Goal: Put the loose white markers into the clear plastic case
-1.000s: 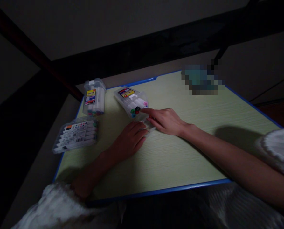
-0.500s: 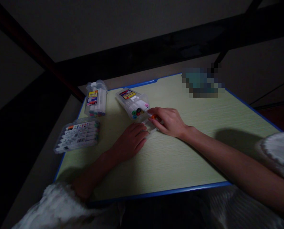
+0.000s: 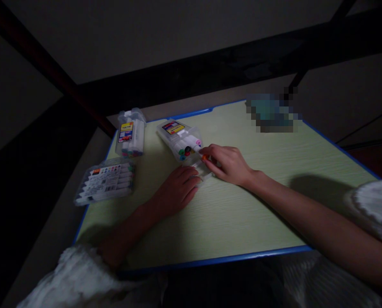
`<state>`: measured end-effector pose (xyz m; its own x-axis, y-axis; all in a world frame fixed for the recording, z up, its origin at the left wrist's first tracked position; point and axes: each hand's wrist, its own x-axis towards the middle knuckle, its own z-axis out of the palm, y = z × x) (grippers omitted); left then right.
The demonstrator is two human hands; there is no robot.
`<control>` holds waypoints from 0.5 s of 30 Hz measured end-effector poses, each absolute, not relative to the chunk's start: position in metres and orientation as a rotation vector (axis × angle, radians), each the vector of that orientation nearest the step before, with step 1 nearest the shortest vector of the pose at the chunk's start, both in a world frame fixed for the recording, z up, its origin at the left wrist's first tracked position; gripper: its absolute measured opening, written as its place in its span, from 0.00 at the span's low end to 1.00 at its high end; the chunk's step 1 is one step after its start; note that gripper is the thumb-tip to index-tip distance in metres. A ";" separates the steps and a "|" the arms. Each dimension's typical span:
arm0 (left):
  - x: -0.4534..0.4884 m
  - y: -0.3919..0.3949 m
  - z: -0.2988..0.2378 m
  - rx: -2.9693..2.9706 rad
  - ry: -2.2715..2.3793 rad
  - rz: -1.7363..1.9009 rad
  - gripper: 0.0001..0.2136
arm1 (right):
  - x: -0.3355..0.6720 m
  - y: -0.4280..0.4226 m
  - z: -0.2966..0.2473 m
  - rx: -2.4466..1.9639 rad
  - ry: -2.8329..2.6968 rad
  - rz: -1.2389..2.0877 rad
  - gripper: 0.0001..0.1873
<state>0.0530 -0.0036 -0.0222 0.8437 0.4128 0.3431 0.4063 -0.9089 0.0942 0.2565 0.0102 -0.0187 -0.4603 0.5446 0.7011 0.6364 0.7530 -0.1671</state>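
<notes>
A clear plastic marker case (image 3: 167, 136) lies on the table with its flap toward me. Several white markers show their coloured ends at its mouth, among them green, black, red and pink. My left hand (image 3: 177, 190) is closed on the case's clear lid (image 3: 201, 167), fingers over its near left side. From the right, my right hand (image 3: 229, 163) pinches an orange-ended marker (image 3: 205, 157) between thumb and fingers at the case mouth. Most of that marker is hidden by the fingers and the other markers.
Another filled marker case (image 3: 131, 132) stands at the table's back left corner. A third case (image 3: 105, 182) lies at the left edge, slightly overhanging it. A blurred-out greenish item (image 3: 269, 112) is at the back right. Blue trim (image 3: 223, 259) borders the pale table (image 3: 258, 218).
The orange end has shifted slightly left and down toward the case mouth, with my right fingertips closer over it. My left hand stays in place on the lid.
</notes>
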 end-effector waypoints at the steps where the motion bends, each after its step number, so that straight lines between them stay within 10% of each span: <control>1: 0.053 -0.004 -0.022 2.999 0.667 0.563 0.08 | 0.257 0.010 -0.019 -0.892 -2.177 -0.148 0.13; 15: 0.054 -0.004 -0.021 2.993 0.687 0.541 0.08 | 0.257 0.015 -0.021 -0.920 -2.229 -0.080 0.16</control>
<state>0.0539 -0.0038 -0.0212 0.8427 0.4273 0.3276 0.4191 -0.9025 0.0990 0.2566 0.0145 -0.0211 -0.4917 0.5931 0.6376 0.6372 0.7441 -0.2007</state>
